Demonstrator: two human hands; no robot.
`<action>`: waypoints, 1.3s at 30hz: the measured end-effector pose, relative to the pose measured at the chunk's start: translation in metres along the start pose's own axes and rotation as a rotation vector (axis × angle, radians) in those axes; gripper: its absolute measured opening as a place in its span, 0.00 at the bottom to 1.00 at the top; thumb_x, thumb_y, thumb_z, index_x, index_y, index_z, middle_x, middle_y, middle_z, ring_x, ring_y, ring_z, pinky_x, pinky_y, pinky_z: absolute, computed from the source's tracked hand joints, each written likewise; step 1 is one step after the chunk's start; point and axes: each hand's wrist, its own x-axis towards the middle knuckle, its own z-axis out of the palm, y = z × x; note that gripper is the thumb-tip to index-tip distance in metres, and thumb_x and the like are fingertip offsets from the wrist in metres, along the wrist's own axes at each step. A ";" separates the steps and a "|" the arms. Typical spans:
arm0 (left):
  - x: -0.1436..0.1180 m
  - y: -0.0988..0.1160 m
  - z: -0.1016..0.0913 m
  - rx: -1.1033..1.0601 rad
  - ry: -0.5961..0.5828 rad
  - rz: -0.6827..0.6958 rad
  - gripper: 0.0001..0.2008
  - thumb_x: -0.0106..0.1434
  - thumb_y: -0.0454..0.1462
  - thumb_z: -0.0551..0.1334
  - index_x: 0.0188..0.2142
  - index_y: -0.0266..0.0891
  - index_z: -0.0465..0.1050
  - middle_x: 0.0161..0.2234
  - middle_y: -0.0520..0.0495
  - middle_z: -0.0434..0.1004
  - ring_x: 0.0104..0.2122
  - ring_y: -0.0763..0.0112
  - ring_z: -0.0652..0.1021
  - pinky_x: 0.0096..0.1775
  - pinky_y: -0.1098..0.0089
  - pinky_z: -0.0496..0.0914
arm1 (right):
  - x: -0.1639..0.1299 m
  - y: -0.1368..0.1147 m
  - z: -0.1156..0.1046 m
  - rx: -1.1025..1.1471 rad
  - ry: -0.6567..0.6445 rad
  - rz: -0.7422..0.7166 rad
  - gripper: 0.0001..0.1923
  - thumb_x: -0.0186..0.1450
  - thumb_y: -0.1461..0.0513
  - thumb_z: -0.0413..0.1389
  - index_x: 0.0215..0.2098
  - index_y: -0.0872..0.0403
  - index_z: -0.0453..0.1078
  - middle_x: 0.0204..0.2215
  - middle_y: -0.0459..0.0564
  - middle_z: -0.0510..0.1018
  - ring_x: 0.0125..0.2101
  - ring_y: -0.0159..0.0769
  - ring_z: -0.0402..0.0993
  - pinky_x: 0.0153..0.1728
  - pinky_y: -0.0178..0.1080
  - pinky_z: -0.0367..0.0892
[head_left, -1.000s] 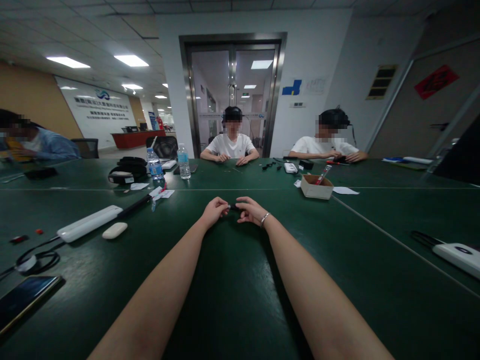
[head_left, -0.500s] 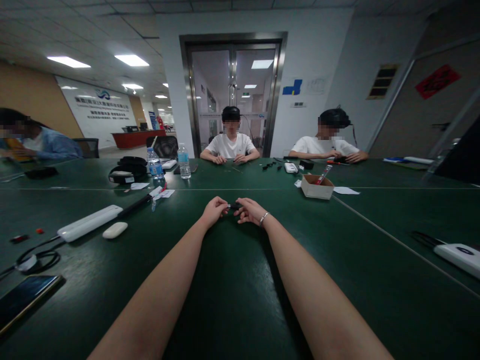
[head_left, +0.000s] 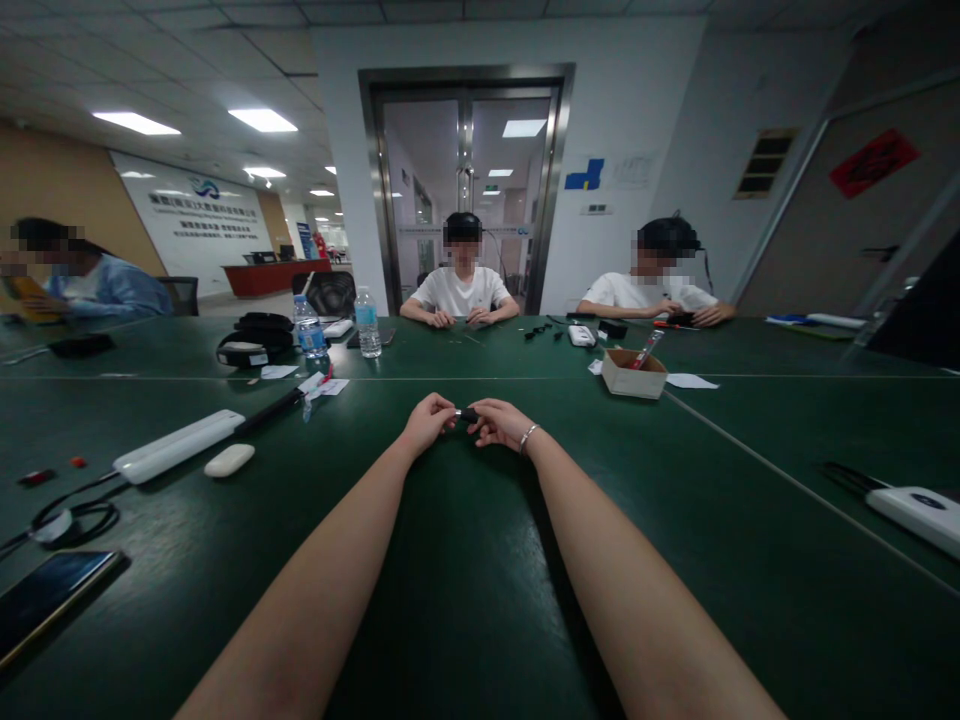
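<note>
Both my forearms stretch out over the dark green table (head_left: 465,560). My left hand (head_left: 427,421) and my right hand (head_left: 501,422) meet at the middle of the table, fingertips pinched together. Between them they hold a small black part (head_left: 469,414) with a silvery end toward the left hand. A thin bracelet circles my right wrist. What the part is cannot be made out at this size.
A white power strip (head_left: 178,445), a white oval piece (head_left: 229,460), a coiled cable (head_left: 71,520) and a phone (head_left: 45,595) lie at left. Two water bottles (head_left: 367,322) and a cardboard box (head_left: 633,372) stand beyond. Another white device (head_left: 919,512) lies right. Three people sit around the table.
My hands have drawn slightly closer together on the small black part and edged a little farther from me. The person at far left has shifted a bit.
</note>
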 end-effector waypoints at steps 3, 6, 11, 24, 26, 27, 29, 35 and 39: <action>0.000 0.000 0.000 0.006 0.000 0.004 0.05 0.53 0.34 0.59 0.29 0.35 0.64 0.25 0.50 0.71 0.23 0.76 0.72 0.22 0.78 0.62 | -0.001 0.000 -0.002 0.024 -0.044 -0.042 0.16 0.59 0.72 0.53 0.44 0.53 0.60 0.24 0.42 0.70 0.16 0.24 0.69 0.26 0.39 0.75; 0.001 -0.002 0.000 0.007 -0.001 0.010 0.05 0.54 0.35 0.59 0.29 0.35 0.64 0.25 0.49 0.71 0.23 0.76 0.72 0.22 0.78 0.62 | -0.001 0.000 -0.001 0.025 -0.013 -0.024 0.13 0.62 0.69 0.51 0.44 0.54 0.58 0.24 0.44 0.72 0.15 0.24 0.68 0.25 0.39 0.74; 0.001 -0.002 0.000 -0.005 0.005 0.008 0.05 0.53 0.34 0.60 0.29 0.35 0.64 0.24 0.50 0.71 0.22 0.76 0.72 0.21 0.78 0.61 | 0.001 -0.001 0.002 -0.016 0.018 0.030 0.05 0.66 0.64 0.47 0.40 0.57 0.60 0.19 0.48 0.72 0.14 0.26 0.66 0.20 0.37 0.73; 0.000 0.000 0.001 0.008 -0.003 0.003 0.04 0.54 0.34 0.58 0.29 0.36 0.63 0.21 0.52 0.69 0.19 0.78 0.70 0.21 0.78 0.61 | -0.001 -0.001 0.002 -0.012 0.001 -0.005 0.04 0.66 0.66 0.47 0.40 0.58 0.61 0.18 0.47 0.73 0.14 0.26 0.66 0.21 0.35 0.73; 0.001 -0.001 0.001 0.021 -0.028 0.002 0.05 0.55 0.36 0.57 0.31 0.36 0.63 0.18 0.54 0.67 0.16 0.79 0.67 0.19 0.78 0.60 | -0.003 -0.001 0.001 0.008 -0.020 -0.024 0.05 0.65 0.69 0.48 0.40 0.58 0.61 0.19 0.47 0.73 0.15 0.25 0.67 0.23 0.35 0.73; 0.001 -0.002 0.001 0.036 -0.043 0.003 0.07 0.56 0.38 0.57 0.32 0.36 0.64 0.17 0.54 0.66 0.15 0.79 0.66 0.19 0.78 0.59 | -0.004 -0.001 0.000 0.017 -0.029 -0.029 0.06 0.64 0.70 0.48 0.40 0.58 0.62 0.20 0.48 0.74 0.15 0.25 0.67 0.23 0.35 0.73; 0.001 -0.002 0.001 0.069 -0.060 0.012 0.09 0.57 0.41 0.55 0.33 0.36 0.65 0.15 0.55 0.65 0.13 0.80 0.64 0.17 0.78 0.57 | -0.005 0.000 -0.001 0.028 -0.043 -0.029 0.07 0.63 0.71 0.49 0.40 0.58 0.62 0.21 0.48 0.74 0.15 0.24 0.67 0.24 0.35 0.74; 0.001 0.000 0.002 0.020 -0.090 -0.023 0.08 0.57 0.36 0.52 0.34 0.36 0.66 0.16 0.55 0.64 0.13 0.79 0.64 0.17 0.78 0.57 | -0.004 0.000 -0.001 0.038 -0.030 -0.031 0.06 0.62 0.70 0.52 0.38 0.58 0.63 0.21 0.48 0.74 0.15 0.24 0.67 0.24 0.35 0.74; 0.002 -0.001 0.003 0.022 -0.097 -0.008 0.08 0.57 0.37 0.51 0.34 0.36 0.65 0.14 0.56 0.62 0.12 0.80 0.62 0.17 0.79 0.55 | -0.004 0.000 -0.001 0.035 -0.044 -0.025 0.07 0.61 0.71 0.53 0.38 0.59 0.63 0.22 0.48 0.74 0.16 0.23 0.67 0.24 0.35 0.74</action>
